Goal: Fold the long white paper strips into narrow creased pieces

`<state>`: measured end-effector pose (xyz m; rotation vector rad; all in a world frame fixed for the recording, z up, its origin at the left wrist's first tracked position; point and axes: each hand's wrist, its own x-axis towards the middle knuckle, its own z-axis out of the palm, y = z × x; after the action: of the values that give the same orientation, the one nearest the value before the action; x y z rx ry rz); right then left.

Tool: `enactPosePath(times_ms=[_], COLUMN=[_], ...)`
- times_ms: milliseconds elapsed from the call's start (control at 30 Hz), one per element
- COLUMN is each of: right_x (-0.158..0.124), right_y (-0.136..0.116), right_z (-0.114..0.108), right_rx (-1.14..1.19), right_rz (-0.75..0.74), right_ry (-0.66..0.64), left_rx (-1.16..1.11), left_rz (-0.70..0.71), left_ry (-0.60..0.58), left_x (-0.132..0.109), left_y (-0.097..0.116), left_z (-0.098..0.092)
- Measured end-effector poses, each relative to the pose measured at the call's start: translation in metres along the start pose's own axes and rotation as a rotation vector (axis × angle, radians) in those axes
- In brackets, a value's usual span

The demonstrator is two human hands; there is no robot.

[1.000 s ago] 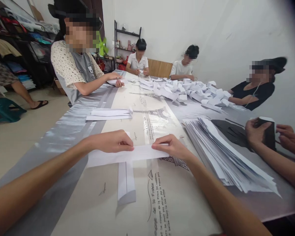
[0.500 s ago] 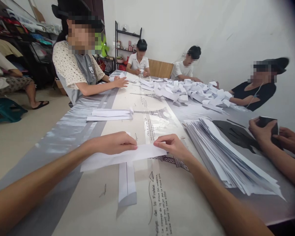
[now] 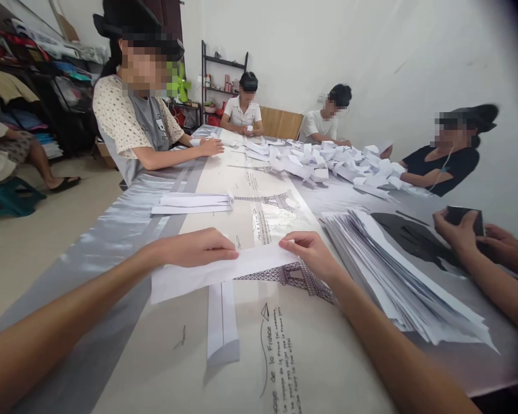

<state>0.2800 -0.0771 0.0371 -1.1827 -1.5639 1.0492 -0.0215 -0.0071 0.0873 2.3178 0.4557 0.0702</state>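
Note:
A white paper strip (image 3: 250,261) stretches between both hands above the table. My left hand (image 3: 198,248) is closed on its upper edge, thumb pointing right. At its right end, my right hand (image 3: 304,248) pinches the strip between thumb and fingers. Below lies a folded paper piece (image 3: 223,325) with a centre crease and a folded-up near end; its far end is hidden by the strip. Farther off, more folded strips (image 3: 193,202) lie on the printed tablecloth (image 3: 190,368).
On the right stands a fanned stack of paper sheets (image 3: 406,282), beside a black flat piece (image 3: 410,233). A co-worker's hands (image 3: 461,230) hold a dark object there. A heap of folded papers (image 3: 328,161) lies farther back. Several people sit around the table.
My right hand has shifted slightly right and up along with the strip's right end, so the strip tilts more. The left hand has barely moved. The person at left lowered a hand.

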Motion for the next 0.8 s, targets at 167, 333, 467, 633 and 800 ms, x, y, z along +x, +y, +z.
enactPosePath(times_ms=[167, 333, 467, 633, 800], right_x=[0.002, 0.004, 0.004, 0.006, 0.007], right_y=[0.003, 0.004, 0.003, 0.008, 0.014], right_z=[-0.003, -0.004, -0.008, -0.011, -0.015], right_rx=[0.103, 0.16, 0.137, 0.136, 0.194], right_rz=[0.041, 0.059, 0.056, 0.108, 0.15], right_ry=[0.108, 0.15, 0.197, 0.204, 0.217], left_rx=[-0.023, -0.037, -0.062, -0.115, -0.142], left_rz=[-0.043, -0.036, -0.021, 0.005, 0.002], left_ry=[-0.033, 0.01, -0.044, -0.05, -0.044], left_x=[-0.003, -0.006, -0.006, -0.004, -0.005], left_y=[-0.003, -0.003, -0.011, -0.025, -0.029], left_z=[-0.006, -0.009, -0.013, -0.013, -0.015])
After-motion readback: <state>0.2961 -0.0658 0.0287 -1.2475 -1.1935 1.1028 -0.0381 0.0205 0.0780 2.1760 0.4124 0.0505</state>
